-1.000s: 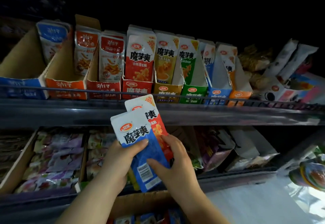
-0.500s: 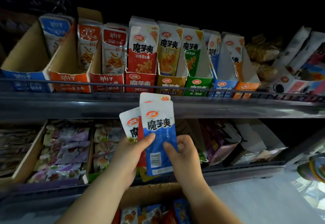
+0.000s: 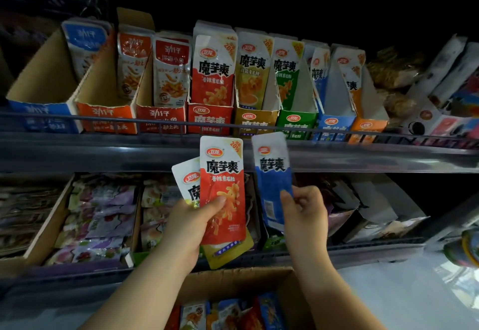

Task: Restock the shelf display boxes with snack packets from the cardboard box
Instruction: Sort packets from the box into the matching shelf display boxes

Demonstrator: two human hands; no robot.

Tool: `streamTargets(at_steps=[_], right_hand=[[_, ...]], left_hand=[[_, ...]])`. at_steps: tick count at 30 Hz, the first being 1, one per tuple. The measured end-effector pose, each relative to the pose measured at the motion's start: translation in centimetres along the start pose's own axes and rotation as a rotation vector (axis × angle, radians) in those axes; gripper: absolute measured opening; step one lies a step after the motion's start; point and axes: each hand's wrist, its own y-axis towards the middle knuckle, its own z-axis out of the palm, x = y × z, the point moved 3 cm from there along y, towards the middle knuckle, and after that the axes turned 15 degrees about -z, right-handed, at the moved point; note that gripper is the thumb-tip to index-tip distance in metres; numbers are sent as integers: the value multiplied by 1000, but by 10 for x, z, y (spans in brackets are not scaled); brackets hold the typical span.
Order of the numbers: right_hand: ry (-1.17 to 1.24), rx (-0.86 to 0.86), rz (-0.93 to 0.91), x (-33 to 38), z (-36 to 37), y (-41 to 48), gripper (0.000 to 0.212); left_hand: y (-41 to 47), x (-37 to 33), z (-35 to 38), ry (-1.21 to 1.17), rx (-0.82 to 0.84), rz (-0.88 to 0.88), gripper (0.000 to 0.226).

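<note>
My left hand (image 3: 188,228) grips a fan of snack packets, a red packet (image 3: 224,182) in front, a white-topped one (image 3: 187,179) behind it and a yellow one (image 3: 228,250) underneath. My right hand (image 3: 303,213) pinches a blue packet (image 3: 272,174) by its lower edge and holds it upright, apart from the stack. On the upper shelf stand display boxes: a red box (image 3: 210,120), a yellow box (image 3: 252,121), a green box (image 3: 295,122), a blue box (image 3: 333,126) and an orange box (image 3: 366,127). The cardboard box (image 3: 233,281) with more packets sits below my arms.
A wire rail (image 3: 155,120) runs along the front of the upper shelf. Three more display boxes (image 3: 106,117) stand at the left. The lower shelf holds a carton of purple wrapped sweets (image 3: 98,215) and dark bags (image 3: 339,200). Loose white packets (image 3: 445,65) lie at the upper right.
My right hand has pulled the blue packet off the front of the stack and moved it up and to the right. The red packet now shows at the front in my left hand.
</note>
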Motion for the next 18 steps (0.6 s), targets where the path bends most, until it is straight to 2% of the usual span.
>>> streamTargets(at_steps=[5,10,13,14,16,18], right_hand=[[106,218,-25,-7,31,-22,25],[202,271,-57,-8,35,-23,23],[118,296,-174,-10,38,-25,18],[68,305,-205,-9,38,-26,6],[-87,288,-346,-8,38,-26,26],[-199,240,-486,-7,37,-25,32]], left_hand=[[-5,4,8,-10,73,-15,18],[-8,4,8,-26,125,-29,17],[-8,5,8,-27,148,-32,17],[-8,5,8,-31,157,-35,16],[-8,4,7,-36,178,-36,14],[-7,3,6,-35,195,-26,15]])
